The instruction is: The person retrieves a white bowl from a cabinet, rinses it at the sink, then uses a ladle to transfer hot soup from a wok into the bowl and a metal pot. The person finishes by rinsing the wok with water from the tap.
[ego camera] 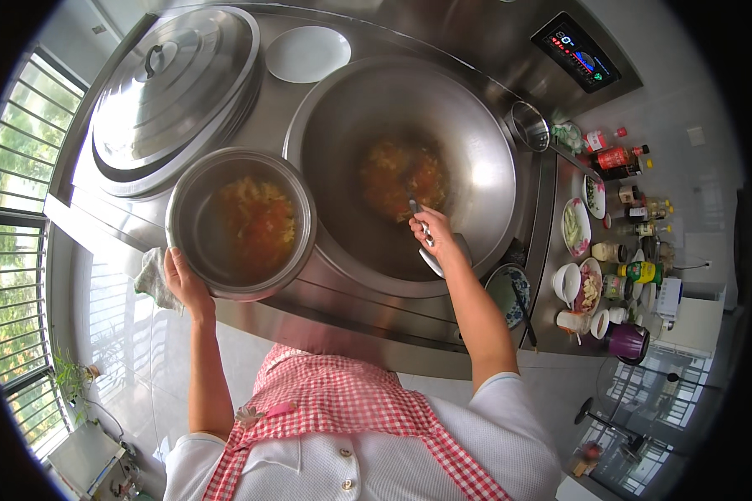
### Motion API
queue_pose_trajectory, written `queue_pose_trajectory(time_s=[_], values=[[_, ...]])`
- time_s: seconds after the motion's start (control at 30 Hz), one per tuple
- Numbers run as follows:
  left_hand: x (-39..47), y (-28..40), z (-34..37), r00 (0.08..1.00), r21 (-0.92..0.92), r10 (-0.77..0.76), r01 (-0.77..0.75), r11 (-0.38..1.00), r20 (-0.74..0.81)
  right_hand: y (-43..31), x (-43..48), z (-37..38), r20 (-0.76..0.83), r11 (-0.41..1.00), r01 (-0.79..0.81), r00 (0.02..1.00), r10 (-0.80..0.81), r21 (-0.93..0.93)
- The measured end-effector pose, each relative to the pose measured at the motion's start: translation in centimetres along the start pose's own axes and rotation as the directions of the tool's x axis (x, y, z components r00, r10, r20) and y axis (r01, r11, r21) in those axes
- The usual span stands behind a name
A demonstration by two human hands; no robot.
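My left hand (186,285) holds the rim of a deep stainless-steel pot (191,232) at its near left side. A grey cloth (153,278) is beside the fingers, partly hidden by them. Red and yellow soupy food (260,228), seemingly tomato and egg, is inside the pot. To its right sits a large steel wok (344,106) with similar food (391,181) at the bottom. My right hand (433,233) grips a metal utensil (413,205) over the wok; its lower end meets the food. A curved shiny metal piece (435,263) shows under my right wrist.
Large steel lids (188,94) and a white bowl (308,54) stand behind. A steel container (529,127) is right of the wok, near a patterned bowl (507,294). The right counter holds sauce bottles (617,158) and plated ingredients (574,227). A lit control panel (575,53) is on the back wall.
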State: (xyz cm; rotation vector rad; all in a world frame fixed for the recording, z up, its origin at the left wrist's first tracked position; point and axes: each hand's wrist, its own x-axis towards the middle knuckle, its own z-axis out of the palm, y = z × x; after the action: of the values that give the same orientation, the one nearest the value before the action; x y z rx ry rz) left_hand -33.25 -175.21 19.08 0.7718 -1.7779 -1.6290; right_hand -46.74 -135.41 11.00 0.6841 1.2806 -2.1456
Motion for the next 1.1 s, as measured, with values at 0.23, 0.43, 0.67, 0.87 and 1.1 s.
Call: queue_pose_trajectory(time_s=[0.23, 0.43, 0.67, 0.87, 1.1], values=[[-0.1, 0.2, 0.6, 0.999, 0.035, 0.016, -0.014, 0.999, -0.048, 1.1, -1.6, -0.4, 0.120, 0.930, -0.137, 0.988, 0.101, 0.342], [-0.1, 0.2, 0.5, 0.999, 0.075, 0.044, -0.043, 0.996, -0.017, 0.5, -5.4, 0.8, 0.187, 0.948, -0.141, 0.978, 0.089, 0.284], [0.2, -0.6, 0.9, 0.997, -0.018, 0.069, -0.070, 0.997, -0.038, -2.2, -11.3, 3.2, 0.213, 0.963, -0.186, 0.966, 0.144, 0.195], [0.3, -1.1, 1.0, 0.995, 0.042, 0.086, -0.084, 0.996, -0.042, -4.7, -16.8, 7.1, 0.163, 0.988, -0.147, 0.977, 0.136, 0.057], [0.5, -1.3, 1.3, 0.995, 0.062, 0.073, -0.069, 0.996, -0.064, -5.9, -21.3, 12.3, 0.221, 0.988, -0.147, 0.963, 0.155, -0.052]])
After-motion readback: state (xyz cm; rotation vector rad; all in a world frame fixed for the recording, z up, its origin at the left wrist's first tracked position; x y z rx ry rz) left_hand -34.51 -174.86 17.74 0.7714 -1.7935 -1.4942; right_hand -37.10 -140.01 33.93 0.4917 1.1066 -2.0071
